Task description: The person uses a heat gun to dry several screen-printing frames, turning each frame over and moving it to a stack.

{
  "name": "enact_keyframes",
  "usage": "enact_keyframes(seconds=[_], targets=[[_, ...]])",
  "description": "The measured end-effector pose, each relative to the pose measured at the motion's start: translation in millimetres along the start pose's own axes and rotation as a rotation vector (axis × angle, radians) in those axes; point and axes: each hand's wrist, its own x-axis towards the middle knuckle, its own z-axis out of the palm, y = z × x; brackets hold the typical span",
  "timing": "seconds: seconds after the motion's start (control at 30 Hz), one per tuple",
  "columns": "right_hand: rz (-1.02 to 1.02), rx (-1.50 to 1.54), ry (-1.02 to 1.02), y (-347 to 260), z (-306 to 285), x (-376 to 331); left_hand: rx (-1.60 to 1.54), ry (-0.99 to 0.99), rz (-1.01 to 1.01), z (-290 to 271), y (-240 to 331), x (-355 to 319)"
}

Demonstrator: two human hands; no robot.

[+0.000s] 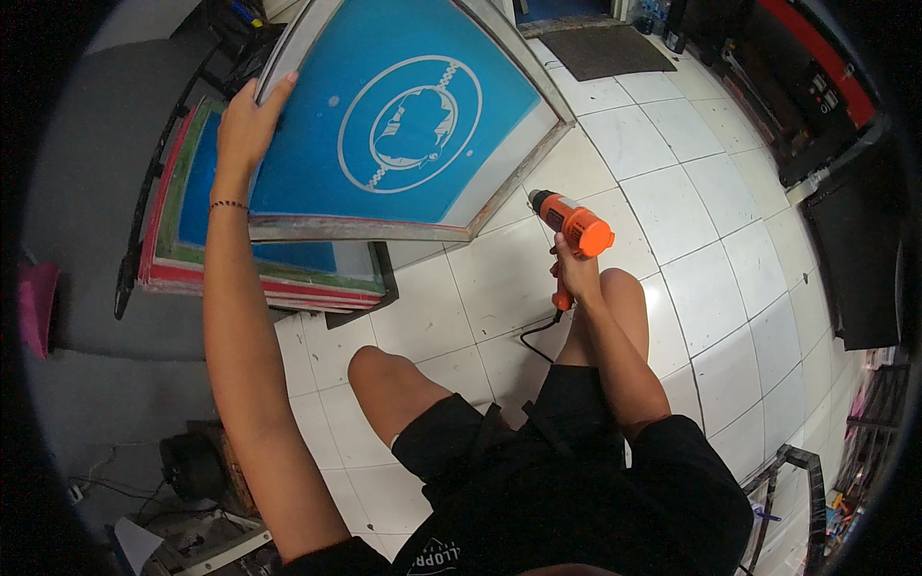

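The left hand (252,120) grips the blue screen's (403,125) edge, tilting it up; the right hand (574,274) clasps an orange heat gun (574,228) just beside it. Drying seems underway; next, aim at the mesh.

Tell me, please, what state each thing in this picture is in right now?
Blue screen frame: held tilted up off the floor, left hand gripping its left edge.
Orange heat gun: gripped in the right hand, nozzle pointing toward the frame, cord trailing down.
Stack of frames: lying flat behind the held frame.
Door mat: flat on the tiled floor.
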Motion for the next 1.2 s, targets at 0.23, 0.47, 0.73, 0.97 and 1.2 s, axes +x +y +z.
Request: enact_keyframes(seconds=[0.23, 0.47, 0.73, 0.97, 1.2], targets=[[0.026, -0.011, -0.039, 2, -1, 0, 0.03, 0.017, 0.008, 3, -4, 5], [0.052, -0.029, -0.043, 1, -1, -3, 0.038, -0.017, -0.007, 1, -8, 7], [0.058, -0.057, -0.093, 4, -2, -5, 0.038, 0.032, 0.034, 6, -12, 9], [0.074, -0.085, -0.127, 7, 2, -7, 0.054, 0.046, 0.088, 6, -6, 8], [0.102, -0.08, -0.157, 7, 7, -11, 0.044, 0.037, 0.071, 5, -4, 7]])
